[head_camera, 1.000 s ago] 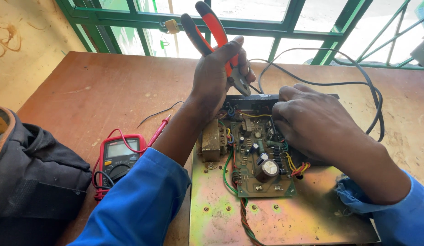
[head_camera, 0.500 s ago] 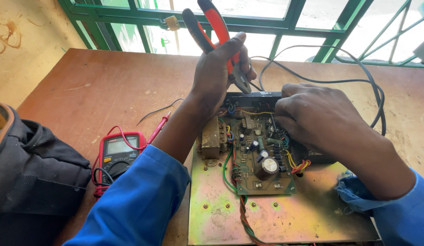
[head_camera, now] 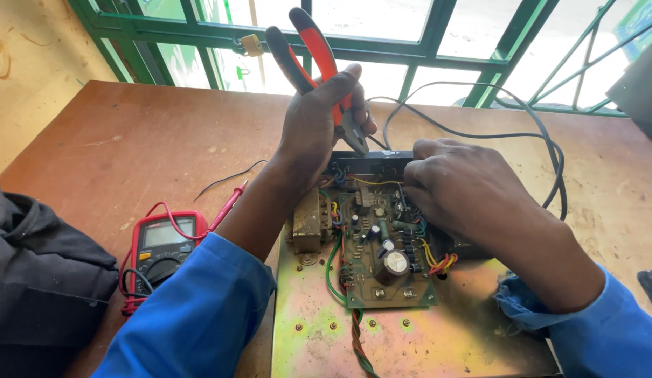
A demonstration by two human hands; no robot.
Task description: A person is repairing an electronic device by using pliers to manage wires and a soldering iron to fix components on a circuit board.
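In the head view, a pair of red-and-black pliers (head_camera: 319, 63) is gripped by the left hand (head_camera: 315, 129), handles raised toward the far window, nose pointing down at the far edge of a green circuit board (head_camera: 382, 255). The board is mounted on a metal chassis plate (head_camera: 438, 336) at the near centre of the wooden table (head_camera: 130, 147). The right hand (head_camera: 466, 192) is laid curled over the board's right side; whether anything is pinched cannot be told. A red multimeter (head_camera: 158, 245) lies to the left.
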